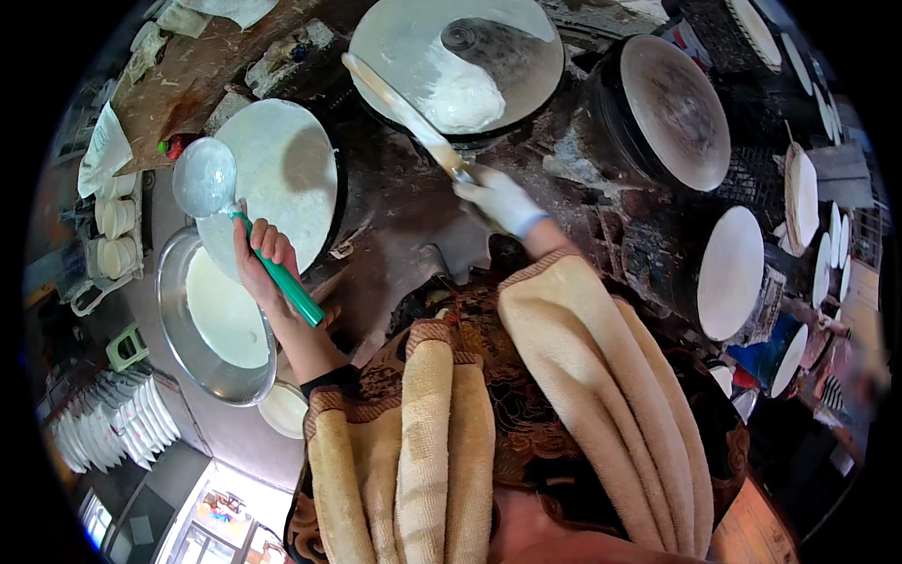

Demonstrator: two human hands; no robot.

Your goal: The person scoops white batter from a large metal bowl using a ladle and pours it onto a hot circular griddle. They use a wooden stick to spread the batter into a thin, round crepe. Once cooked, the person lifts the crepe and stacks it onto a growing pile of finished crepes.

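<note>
My left hand (266,256) grips the green handle of a metal ladle (205,178), whose batter-coated bowl hangs over the edge of a round griddle (282,179) spread with white batter. Just below sits a steel bowl (178,310) of white batter. My right hand (503,200), in a white glove, holds a long flat wooden spreader (399,105). Its far end reaches onto a second round griddle (512,52), next to a mound of thick white batter (462,94) and a thin smeared layer.
Two more round griddles stand at the right, one dark (675,108), one covered in white (731,273). Thin round sheets (800,197) lean at the far right. Stacked white plates (113,428) and cups (117,235) are at the left. A small white bowl (282,411) sits near my elbow.
</note>
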